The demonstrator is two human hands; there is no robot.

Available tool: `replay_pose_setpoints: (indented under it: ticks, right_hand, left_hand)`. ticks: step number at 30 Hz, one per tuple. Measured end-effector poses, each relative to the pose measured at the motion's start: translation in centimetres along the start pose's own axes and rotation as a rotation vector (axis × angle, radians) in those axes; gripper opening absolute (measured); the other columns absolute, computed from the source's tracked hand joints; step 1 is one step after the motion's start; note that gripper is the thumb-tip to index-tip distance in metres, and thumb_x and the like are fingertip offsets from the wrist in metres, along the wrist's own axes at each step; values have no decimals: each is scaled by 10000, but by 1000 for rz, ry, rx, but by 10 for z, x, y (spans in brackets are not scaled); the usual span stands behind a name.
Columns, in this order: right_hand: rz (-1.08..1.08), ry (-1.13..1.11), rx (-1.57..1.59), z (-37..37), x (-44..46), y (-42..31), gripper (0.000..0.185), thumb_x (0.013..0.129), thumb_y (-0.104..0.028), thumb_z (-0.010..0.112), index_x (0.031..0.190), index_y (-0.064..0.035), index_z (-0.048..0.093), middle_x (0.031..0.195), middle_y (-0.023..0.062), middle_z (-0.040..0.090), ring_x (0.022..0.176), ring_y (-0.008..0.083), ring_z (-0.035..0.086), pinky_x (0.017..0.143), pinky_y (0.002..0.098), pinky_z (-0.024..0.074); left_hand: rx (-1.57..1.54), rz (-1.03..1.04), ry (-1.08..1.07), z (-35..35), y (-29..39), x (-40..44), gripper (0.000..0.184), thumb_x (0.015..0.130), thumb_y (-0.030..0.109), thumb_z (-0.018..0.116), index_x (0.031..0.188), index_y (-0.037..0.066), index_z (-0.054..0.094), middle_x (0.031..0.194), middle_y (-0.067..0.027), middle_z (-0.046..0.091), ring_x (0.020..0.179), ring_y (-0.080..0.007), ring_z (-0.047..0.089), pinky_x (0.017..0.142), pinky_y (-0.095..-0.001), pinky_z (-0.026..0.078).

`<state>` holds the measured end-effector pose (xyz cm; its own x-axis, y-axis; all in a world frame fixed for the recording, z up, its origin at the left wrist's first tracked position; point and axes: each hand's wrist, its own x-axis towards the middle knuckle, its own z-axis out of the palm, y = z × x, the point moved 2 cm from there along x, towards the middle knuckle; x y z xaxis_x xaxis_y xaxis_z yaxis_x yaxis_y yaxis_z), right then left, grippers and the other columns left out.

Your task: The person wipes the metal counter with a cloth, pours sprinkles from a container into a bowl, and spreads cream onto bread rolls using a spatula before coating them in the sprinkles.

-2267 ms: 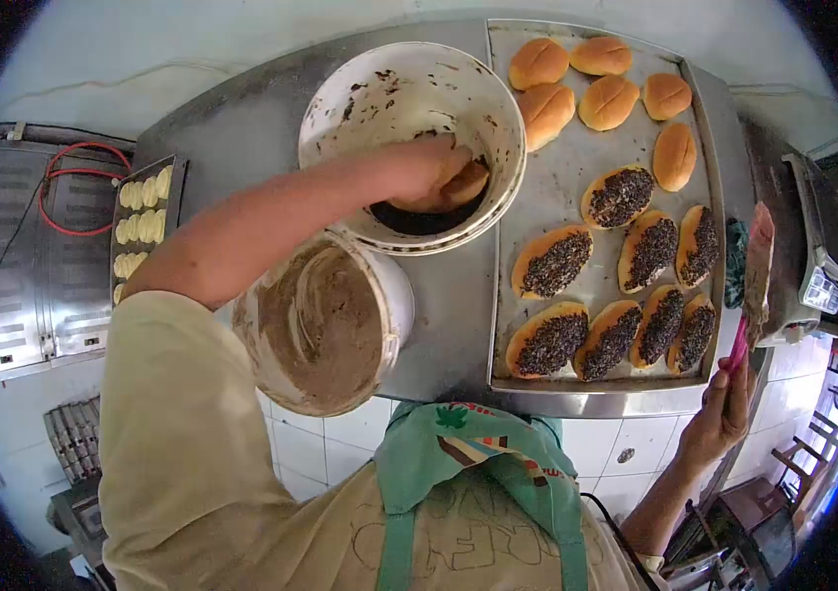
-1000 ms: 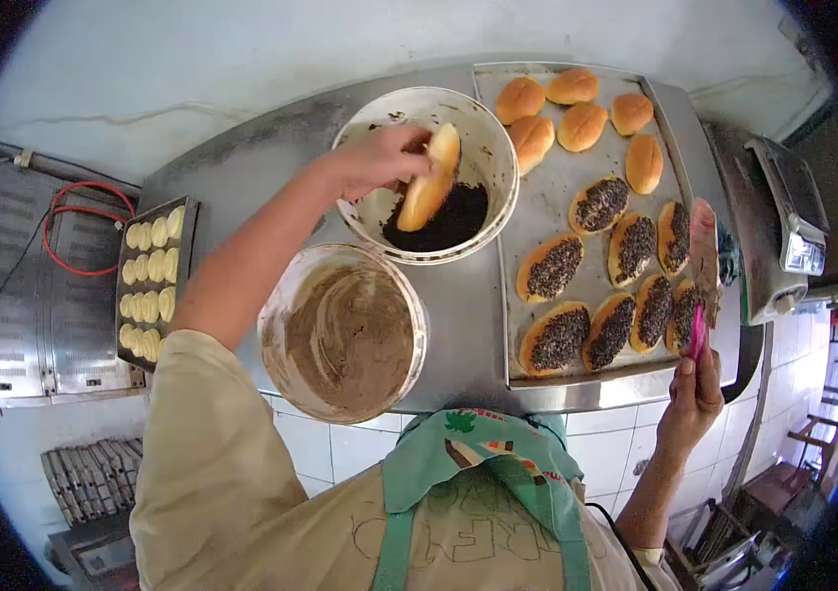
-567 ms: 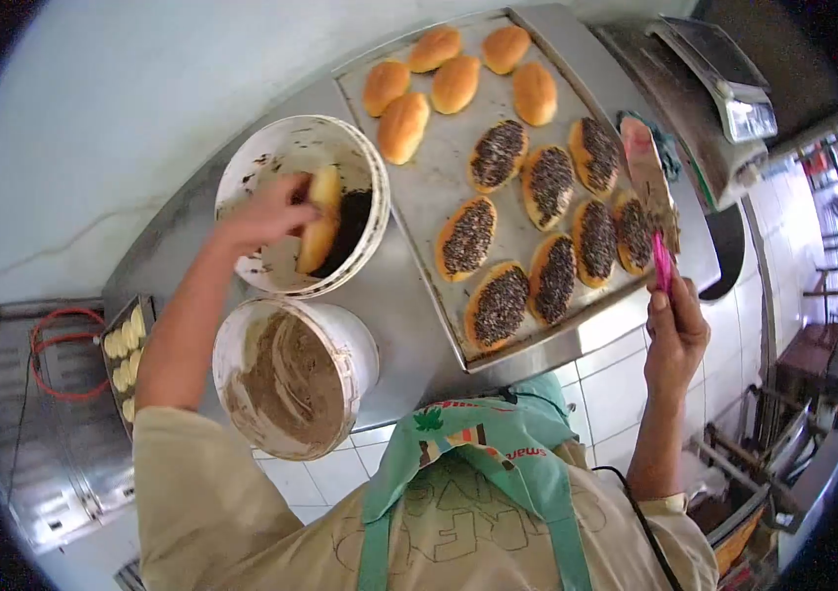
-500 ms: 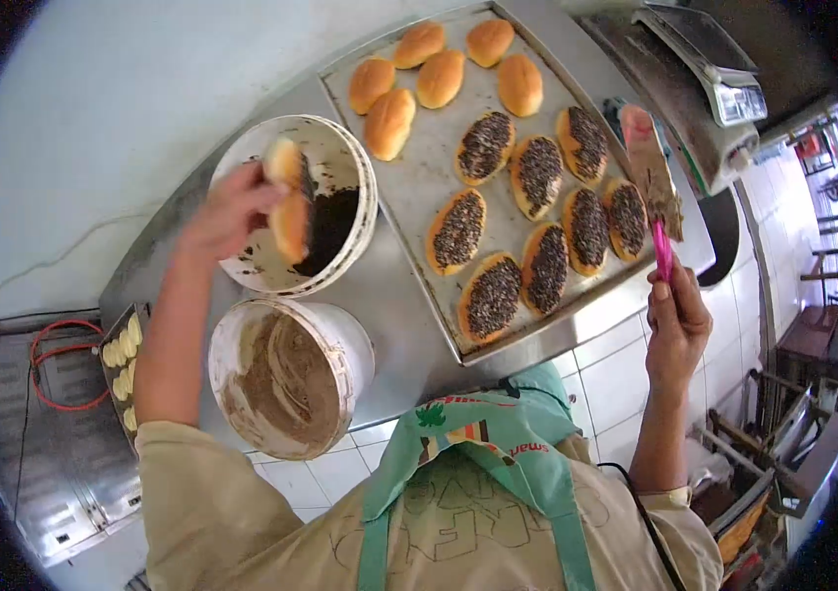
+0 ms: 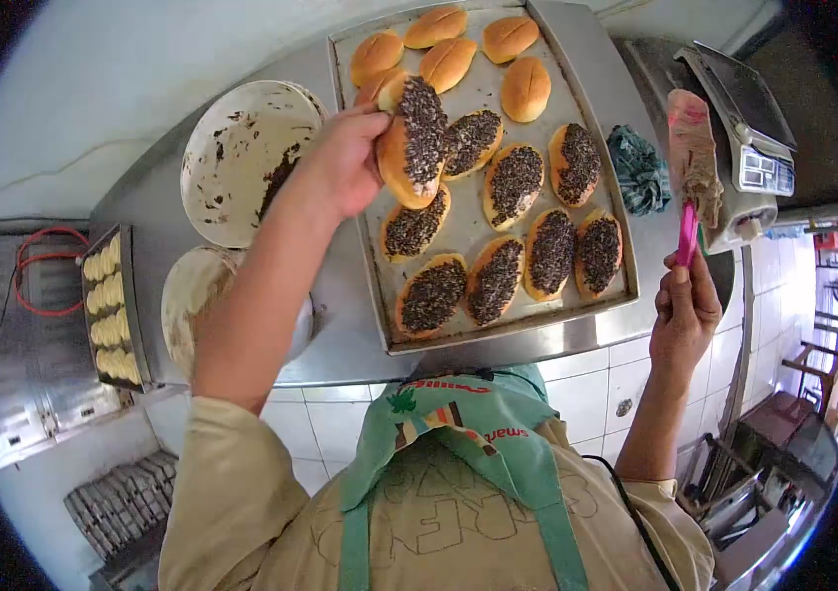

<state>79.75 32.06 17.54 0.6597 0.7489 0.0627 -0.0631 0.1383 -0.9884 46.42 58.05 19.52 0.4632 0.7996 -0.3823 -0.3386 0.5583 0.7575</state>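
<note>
My left hand (image 5: 345, 163) grips a bread bun (image 5: 417, 138) whose face is coated in dark sprinkles, holding it tilted above the baking tray (image 5: 569, 106). Below and around it on the tray lie several sprinkle-coated buns (image 5: 515, 187). Several plain golden buns (image 5: 525, 89) sit toward the far end. Off the tray's right side, my right hand (image 5: 683, 315) is closed around the pink handle of a spatula (image 5: 692, 148). Brown cream is smeared over its blade, which points away from me.
Left of the tray stands a white bucket (image 5: 232, 148) with dark sprinkles; a second bucket (image 5: 183, 305) with brown cream is partly behind my left forearm. A crumpled teal cloth (image 5: 639, 169) and a scale (image 5: 764, 172) are on the right. A tray of pale dough pieces (image 5: 116, 305) is far left.
My left hand has moved right with the bun, from over the sprinkle bucket to over the tray. The right hand still holds the spatula, and the view has shifted slightly.
</note>
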Motion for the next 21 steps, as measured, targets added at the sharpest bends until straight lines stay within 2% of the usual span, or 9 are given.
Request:
replay_pose_setpoints:
  ticks: [1,4,7,9,11,13,16,19,21]
  right_hand:
    - [7,-13,-3,-6,8,2,380,948,-27,640,1326,2,604,1000,82,679,628,19,438,488,170,306]
    - [56,-30,-14,-24,21,5,376,952,-38,639,1325,0,606,998,85,682,636,17,443,495,167,313]
    - [70,-54,-25,-42,28,9,363,956,-50,639,1314,0,612,1000,77,681,648,17,455,501,168,324]
    - [93,-52,-14,-53,31,10,359,955,-52,641,1309,-1,615,999,74,680,647,19,459,504,169,328]
    - [106,-62,-13,-60,34,12,358,954,-60,646,1307,-4,618,1011,73,678,654,22,469,506,169,330]
    - [118,-56,-15,-65,36,14,358,953,-64,648,1305,-6,620,1020,72,677,659,22,474,506,168,331]
    - [121,-86,-16,-67,41,15,359,954,-71,651,1306,-9,620,1020,67,671,667,20,479,506,166,333]
    - [129,-86,-16,-67,48,17,356,954,-73,652,1303,-9,622,1003,63,665,667,19,479,508,162,337]
    - [132,-78,-15,-65,53,17,354,955,-76,652,1301,-9,622,998,62,662,668,19,479,512,159,339]
  left_hand:
    - [-18,-6,28,-9,-14,17,268,970,20,458,1209,-44,560,1119,-137,659,1000,-234,680,915,-366,569]
    - [134,-73,336,-36,-36,52,260,947,-5,458,1170,-38,587,1066,-127,664,958,-228,683,884,-370,574]
    - [442,-22,375,-51,-38,65,295,950,16,478,1221,-15,588,1093,-137,688,948,-229,689,832,-373,584]
    - [608,-35,374,-88,-48,88,290,931,8,494,1195,-3,614,1050,-132,697,922,-221,688,804,-368,576]
    - [734,-57,382,-87,-47,89,286,910,4,518,1169,11,640,1015,-123,705,911,-215,687,800,-369,566]
    - [816,-92,405,-51,-37,72,282,886,6,551,1142,29,666,986,-110,711,913,-212,684,821,-377,554]
    - [1051,-38,477,-59,-41,80,276,856,30,569,1112,-18,660,998,-185,700,826,-289,684,732,-425,539]
    - [1672,147,546,-42,-27,72,283,851,77,609,1106,-39,651,1015,-239,693,883,-380,681,796,-481,530]
    - [1712,347,592,-38,-19,78,292,855,107,622,1103,-44,650,1054,-261,680,952,-407,663,844,-492,519]
